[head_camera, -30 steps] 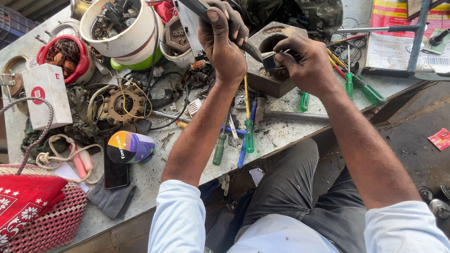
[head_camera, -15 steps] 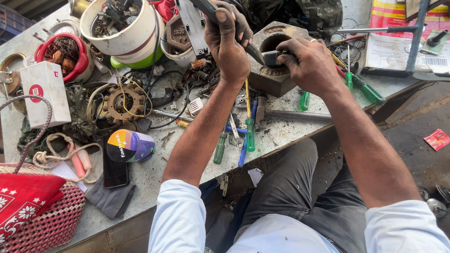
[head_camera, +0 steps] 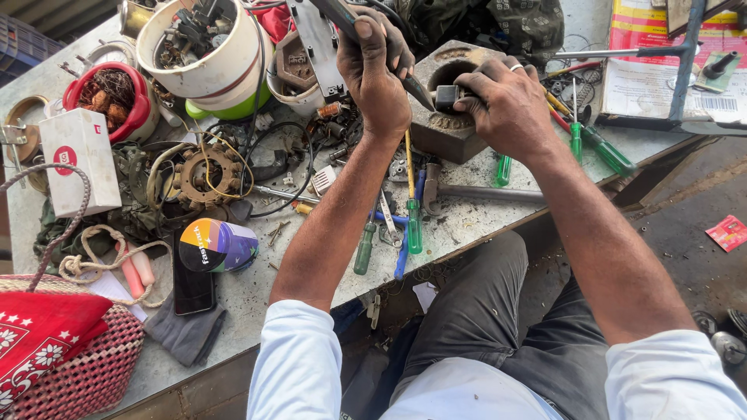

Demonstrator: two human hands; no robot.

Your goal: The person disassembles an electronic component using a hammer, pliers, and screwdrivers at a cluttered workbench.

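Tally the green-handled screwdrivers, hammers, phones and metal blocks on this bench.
Green-handled screwdrivers: 5
Hammer: 1
Phone: 1
Metal block: 1
Total: 8

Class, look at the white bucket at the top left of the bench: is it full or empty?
Full. The white bucket stands upright, and dark metal and plastic parts are heaped up to its open rim.
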